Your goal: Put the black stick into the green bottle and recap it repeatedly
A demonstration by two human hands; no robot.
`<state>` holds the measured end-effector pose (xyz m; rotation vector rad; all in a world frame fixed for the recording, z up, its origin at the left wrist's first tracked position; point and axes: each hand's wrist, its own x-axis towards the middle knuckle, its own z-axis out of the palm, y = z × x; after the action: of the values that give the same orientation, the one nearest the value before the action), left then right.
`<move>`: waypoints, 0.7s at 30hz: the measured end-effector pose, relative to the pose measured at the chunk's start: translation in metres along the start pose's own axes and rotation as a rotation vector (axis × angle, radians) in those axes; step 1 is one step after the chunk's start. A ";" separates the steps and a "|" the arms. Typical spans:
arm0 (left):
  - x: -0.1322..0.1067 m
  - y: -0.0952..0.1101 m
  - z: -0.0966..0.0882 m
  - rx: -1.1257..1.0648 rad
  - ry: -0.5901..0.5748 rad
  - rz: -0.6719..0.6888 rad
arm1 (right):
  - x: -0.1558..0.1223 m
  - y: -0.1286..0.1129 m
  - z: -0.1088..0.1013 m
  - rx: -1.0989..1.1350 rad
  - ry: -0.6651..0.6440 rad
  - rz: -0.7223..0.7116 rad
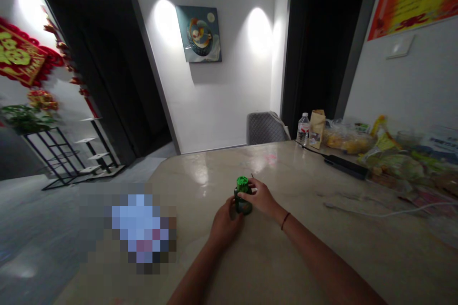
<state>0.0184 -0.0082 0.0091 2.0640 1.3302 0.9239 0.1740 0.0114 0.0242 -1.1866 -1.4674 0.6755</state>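
Note:
A small dark green bottle with a bright green cap stands upright on the table, between my two hands. My left hand is wrapped round the bottle's lower left side. From the right, my right hand closes its thumb and fingers at the cap, thumb in front and fingers behind. Part of the bottle's body is hidden by both hands. A thin dark band circles my right wrist.
The pale table carries a water bottle, a paper bag, a black power strip, a white cable and bagged food at the right. Behind the table stands a grey chair. A blurred-out patch covers the left edge.

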 end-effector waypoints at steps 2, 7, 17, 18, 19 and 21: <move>-0.001 0.002 -0.001 0.043 -0.014 0.035 | -0.004 -0.005 -0.002 0.003 -0.031 0.000; -0.004 0.006 -0.005 0.092 -0.032 0.056 | -0.010 -0.018 -0.009 -0.058 -0.098 0.000; -0.012 0.011 -0.004 0.247 -0.129 0.168 | -0.020 -0.039 -0.038 -0.222 -0.298 -0.073; -0.012 0.011 -0.003 0.257 -0.130 0.168 | -0.021 -0.041 -0.040 -0.234 -0.303 -0.080; -0.012 0.011 -0.003 0.262 -0.128 0.171 | -0.022 -0.043 -0.040 -0.243 -0.302 -0.086; -0.012 0.010 -0.003 0.258 -0.121 0.184 | -0.025 -0.045 -0.039 -0.269 -0.271 -0.095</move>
<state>0.0181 -0.0231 0.0151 2.4309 1.2670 0.7176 0.1951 -0.0340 0.0652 -1.2547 -1.8764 0.6033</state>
